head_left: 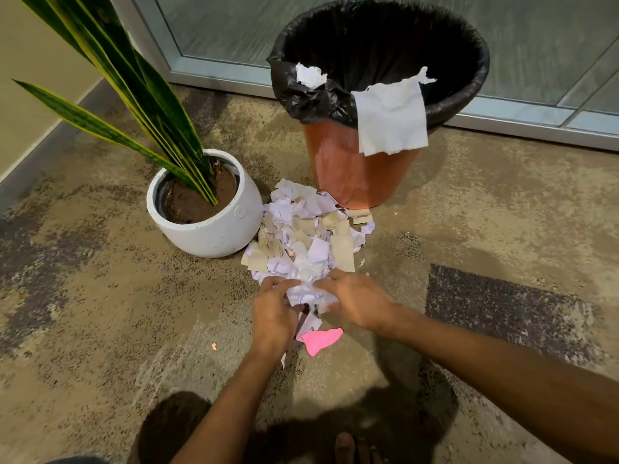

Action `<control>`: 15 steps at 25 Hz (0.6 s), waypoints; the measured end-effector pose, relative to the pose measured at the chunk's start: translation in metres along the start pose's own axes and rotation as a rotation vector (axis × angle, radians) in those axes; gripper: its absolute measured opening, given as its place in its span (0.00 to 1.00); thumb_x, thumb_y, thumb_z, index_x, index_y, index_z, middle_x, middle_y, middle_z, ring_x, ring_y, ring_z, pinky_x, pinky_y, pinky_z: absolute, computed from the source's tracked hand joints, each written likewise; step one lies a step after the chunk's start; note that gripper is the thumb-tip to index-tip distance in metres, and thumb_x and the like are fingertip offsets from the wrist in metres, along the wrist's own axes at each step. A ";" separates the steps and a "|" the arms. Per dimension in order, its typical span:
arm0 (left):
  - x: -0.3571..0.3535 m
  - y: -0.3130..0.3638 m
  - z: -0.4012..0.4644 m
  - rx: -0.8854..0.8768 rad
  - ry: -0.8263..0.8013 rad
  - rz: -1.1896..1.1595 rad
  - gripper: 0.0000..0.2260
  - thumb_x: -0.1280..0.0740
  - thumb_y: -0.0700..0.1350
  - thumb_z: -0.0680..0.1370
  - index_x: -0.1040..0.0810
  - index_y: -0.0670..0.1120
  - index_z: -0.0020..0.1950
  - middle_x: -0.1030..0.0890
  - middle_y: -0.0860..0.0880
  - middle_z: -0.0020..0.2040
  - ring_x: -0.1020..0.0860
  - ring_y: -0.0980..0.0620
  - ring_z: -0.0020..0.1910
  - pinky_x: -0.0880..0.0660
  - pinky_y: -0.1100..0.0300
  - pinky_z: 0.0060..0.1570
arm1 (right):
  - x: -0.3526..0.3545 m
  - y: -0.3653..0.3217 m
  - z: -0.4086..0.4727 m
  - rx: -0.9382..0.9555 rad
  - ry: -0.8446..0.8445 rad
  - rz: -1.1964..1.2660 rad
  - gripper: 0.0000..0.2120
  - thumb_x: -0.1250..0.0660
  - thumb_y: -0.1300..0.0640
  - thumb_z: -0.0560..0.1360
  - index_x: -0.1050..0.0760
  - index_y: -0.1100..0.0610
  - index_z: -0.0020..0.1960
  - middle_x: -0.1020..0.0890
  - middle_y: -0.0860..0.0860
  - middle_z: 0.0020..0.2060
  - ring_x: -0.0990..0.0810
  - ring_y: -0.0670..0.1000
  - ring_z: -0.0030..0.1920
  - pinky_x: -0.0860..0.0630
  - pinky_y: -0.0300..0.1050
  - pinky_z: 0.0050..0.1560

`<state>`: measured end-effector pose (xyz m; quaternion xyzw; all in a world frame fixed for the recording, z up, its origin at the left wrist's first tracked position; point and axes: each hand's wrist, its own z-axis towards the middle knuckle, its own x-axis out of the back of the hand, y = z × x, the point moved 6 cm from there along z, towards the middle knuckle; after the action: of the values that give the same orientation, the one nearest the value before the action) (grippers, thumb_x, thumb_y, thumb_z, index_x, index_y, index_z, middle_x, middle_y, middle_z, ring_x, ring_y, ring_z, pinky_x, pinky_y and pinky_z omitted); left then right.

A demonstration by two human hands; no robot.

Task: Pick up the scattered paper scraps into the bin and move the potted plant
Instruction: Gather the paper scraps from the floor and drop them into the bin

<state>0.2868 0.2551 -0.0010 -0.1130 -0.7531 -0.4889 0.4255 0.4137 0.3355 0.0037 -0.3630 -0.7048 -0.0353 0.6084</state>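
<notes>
Both of your hands meet at the lower centre of the frame, at the near edge of the paper scraps (303,239). Your left hand (273,314) has its fingers curled inward around a crumpled white bunch of scraps (306,294), and your right hand (355,301) closes on the same bunch from the other side, fingers bent over it, so the two hands pinch it between them. Just below the hands a pink scrap (321,339) lies on the carpet (100,313), touching neither hand as far as you can see.

The rest of the pile, white and brown pieces, spreads across the middle of the frame, its left edge against the white pot of the potted plant (206,209) and its far edge reaching the foot of the bin (361,169). That orange bin stands upper centre, lined with a black bag (311,98); a white tissue (392,118) hangs over its near rim. The plant sits left of centre, its long leaves rising toward the upper left.
</notes>
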 end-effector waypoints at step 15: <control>0.108 0.087 0.033 -0.055 0.050 -0.114 0.13 0.27 0.40 0.72 0.22 0.52 0.29 0.29 0.59 0.19 0.29 0.64 0.20 0.38 0.73 0.19 | 0.166 0.011 -0.021 -0.217 0.196 0.080 0.13 0.26 0.51 0.71 0.18 0.49 0.55 0.17 0.50 0.51 0.20 0.52 0.50 0.26 0.43 0.46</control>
<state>0.2546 0.2994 0.1307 -0.0693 -0.7338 -0.5354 0.4123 0.4374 0.4110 0.1514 -0.4492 -0.6190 -0.1226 0.6324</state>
